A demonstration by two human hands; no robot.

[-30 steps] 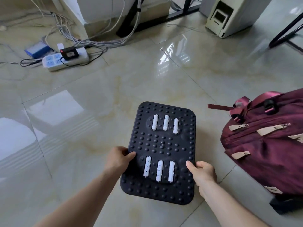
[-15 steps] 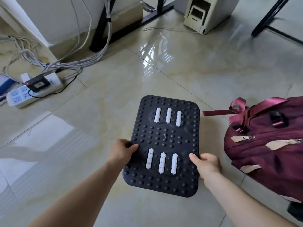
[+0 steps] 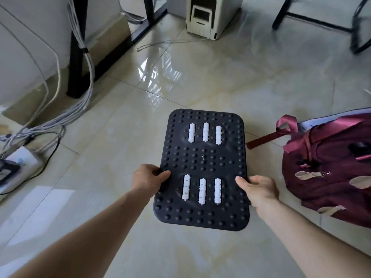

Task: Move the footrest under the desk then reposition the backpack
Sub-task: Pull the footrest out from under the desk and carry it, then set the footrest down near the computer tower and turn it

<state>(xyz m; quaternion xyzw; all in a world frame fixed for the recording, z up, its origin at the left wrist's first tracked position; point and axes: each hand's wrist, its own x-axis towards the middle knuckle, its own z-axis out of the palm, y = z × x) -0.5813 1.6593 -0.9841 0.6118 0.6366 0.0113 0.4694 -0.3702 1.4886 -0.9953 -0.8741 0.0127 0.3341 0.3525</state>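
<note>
The black studded footrest [image 3: 203,159] with two rows of white rollers is held above the tiled floor in front of me. My left hand [image 3: 147,178] grips its left edge, thumb on top. My right hand [image 3: 258,188] grips its right edge the same way. The maroon backpack [image 3: 331,169] with beige zipper pulls lies on the floor to the right, its strap reaching toward the footrest. The black desk leg [image 3: 77,57] stands at the upper left, with its foot bar running back along the floor.
A bundle of grey cables [image 3: 80,101] hangs down the desk leg to a white power strip [image 3: 22,163] at the left edge. A cream computer tower [image 3: 210,15] stands at the back. Black chair legs [image 3: 313,27] cross the upper right.
My view has shifted right and forward: the desk leg and tower look closer, and the power strip has slid to the left edge. Both hands keep the same hold on the footrest.
</note>
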